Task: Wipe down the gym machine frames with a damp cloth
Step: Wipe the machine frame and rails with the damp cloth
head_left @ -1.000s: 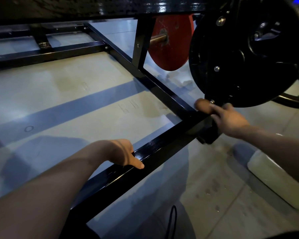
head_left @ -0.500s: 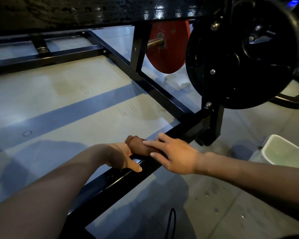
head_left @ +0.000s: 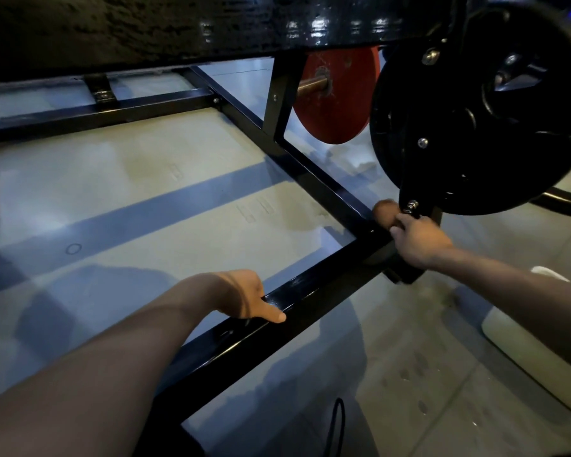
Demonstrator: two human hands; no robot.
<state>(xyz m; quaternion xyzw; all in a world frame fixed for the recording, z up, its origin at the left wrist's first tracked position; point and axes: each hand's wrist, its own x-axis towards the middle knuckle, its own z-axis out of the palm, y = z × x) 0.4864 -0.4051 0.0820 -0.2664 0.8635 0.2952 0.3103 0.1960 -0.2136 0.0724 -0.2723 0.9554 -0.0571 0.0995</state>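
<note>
A glossy black steel frame bar [head_left: 314, 293] of the gym machine runs low over the floor from bottom left toward the right. My left hand [head_left: 248, 296] grips this bar near its middle, thumb lying along the top face. My right hand [head_left: 417, 240] holds a rolled brown cloth [head_left: 384, 212] against the far right end of the bar, at the corner joint just under the black weight plate [head_left: 468, 127]. Most of the cloth is covered by my fingers.
A red weight plate [head_left: 337, 97] hangs on a steel sleeve behind the upright post. More black frame bars [head_left: 96, 110] cross the pale floor at the back. A whitish bucket [head_left: 534, 354] stands at the lower right, partly behind my forearm. A black cable [head_left: 338, 420] lies at the bottom.
My right hand has slid the cloth along the bar, from beside my left hand out to the right-hand corner joint. My left hand has stayed in place.
</note>
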